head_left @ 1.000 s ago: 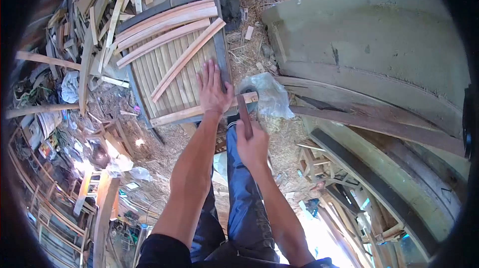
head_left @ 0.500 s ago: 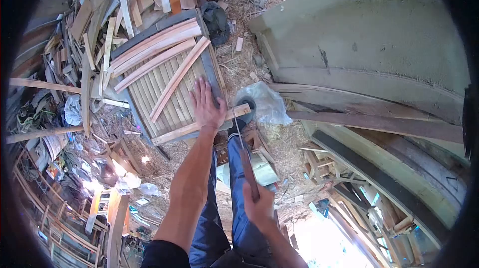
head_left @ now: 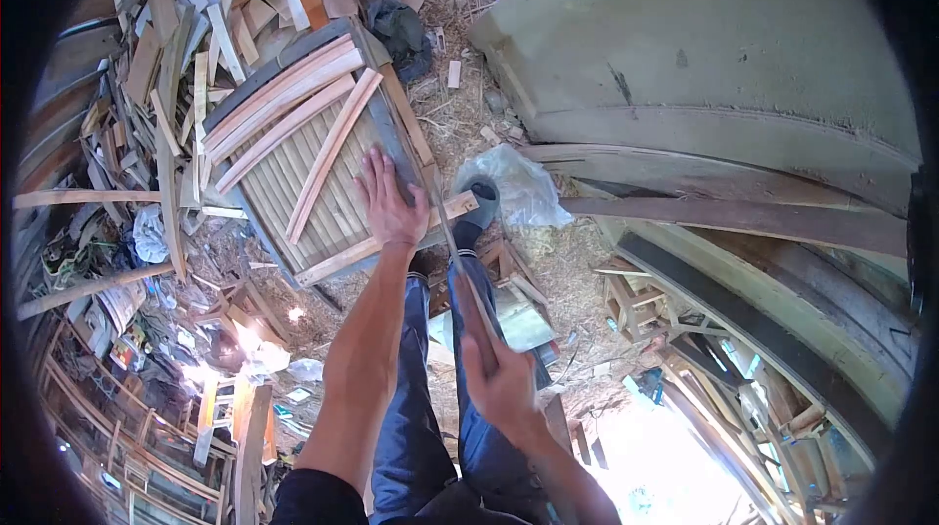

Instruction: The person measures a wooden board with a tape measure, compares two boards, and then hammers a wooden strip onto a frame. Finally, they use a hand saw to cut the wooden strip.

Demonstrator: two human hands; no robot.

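My right hand [head_left: 501,386] is closed round the wooden handle of a handsaw [head_left: 453,249]. Its narrow blade points away from me and crosses a light wooden strip [head_left: 337,261] near the strip's right end. That strip lies along the near edge of a slatted wooden bench [head_left: 276,195], with its right end sticking out past the side. My left hand [head_left: 393,207] presses down with spread fingers, its palm by the strip and its fingers over the slats. Several pinkish wooden strips [head_left: 335,155] rest on the bench beyond it.
Scrap wood [head_left: 176,46] is heaped at the far left. A sandal-clad foot [head_left: 481,200] stands just past the strip's end, beside a clear plastic bag [head_left: 518,188]. A big greenish panel [head_left: 724,65] and long boards [head_left: 743,222] fill the right side.
The saw has slid forward, so more of its blade reaches past the strip. My left hand stays in place on the bench, while the whole view has shifted slightly.
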